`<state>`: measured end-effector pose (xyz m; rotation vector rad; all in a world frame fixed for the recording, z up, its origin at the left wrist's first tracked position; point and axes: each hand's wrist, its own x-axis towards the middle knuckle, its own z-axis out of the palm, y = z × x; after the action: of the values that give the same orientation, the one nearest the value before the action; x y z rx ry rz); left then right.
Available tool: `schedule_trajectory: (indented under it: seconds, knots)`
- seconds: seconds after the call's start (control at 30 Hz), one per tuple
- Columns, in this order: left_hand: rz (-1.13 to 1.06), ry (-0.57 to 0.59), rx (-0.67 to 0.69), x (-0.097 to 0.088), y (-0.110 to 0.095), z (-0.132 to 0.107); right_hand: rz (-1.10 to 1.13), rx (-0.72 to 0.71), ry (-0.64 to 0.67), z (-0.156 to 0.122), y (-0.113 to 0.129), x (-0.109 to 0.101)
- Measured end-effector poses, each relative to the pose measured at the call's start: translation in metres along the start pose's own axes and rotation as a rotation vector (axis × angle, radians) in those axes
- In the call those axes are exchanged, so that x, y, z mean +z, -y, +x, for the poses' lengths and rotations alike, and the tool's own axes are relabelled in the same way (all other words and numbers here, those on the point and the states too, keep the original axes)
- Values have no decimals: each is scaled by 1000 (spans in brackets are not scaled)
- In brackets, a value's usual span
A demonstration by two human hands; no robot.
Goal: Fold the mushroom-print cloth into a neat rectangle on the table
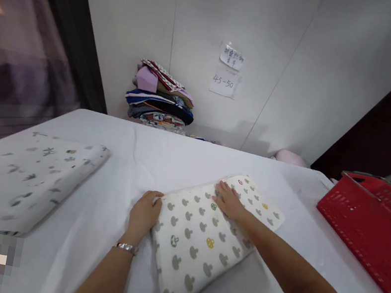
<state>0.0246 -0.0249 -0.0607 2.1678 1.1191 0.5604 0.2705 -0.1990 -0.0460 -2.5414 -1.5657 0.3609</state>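
A white folded baby blanket [195, 255] with grey mouse-head-like prints and a few green, yellow and red ones lies at an angle on the table. My left hand [145, 212], a silver band on its wrist, curls round the blanket's left edge near the far corner, its fingers partly hidden. Flat on top, my right hand [229, 200] rests toward the far edge with fingers stretched out. Beyond it, the blanket's right part [264, 206] spreads flatter and lower than the thick folded part.
Another folded white cloth [23, 177] with grey leaf-like prints lies at the left. At the right stands a red plastic basket [373, 233]. Stacked fabrics [162, 97] sit behind the white-covered table [97, 230], against a wall with paper notes [224, 83]. A pixelated patch covers the lower left corner.
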Motion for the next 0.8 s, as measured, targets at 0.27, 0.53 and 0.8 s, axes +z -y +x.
schedule_trajectory:
  seconds: [0.27, 0.53, 0.8]
  knots:
    - [7, -43, -37, 2, -1, -1, -39, -92, -18, -19, 20, 20]
    - [-107, 0, -237, -5, -10, -19, -47, -104, -60, -17, 20, 20]
    - [-283, 65, -369, 0, -19, -77, 31, -39, -47, -23, 28, 13]
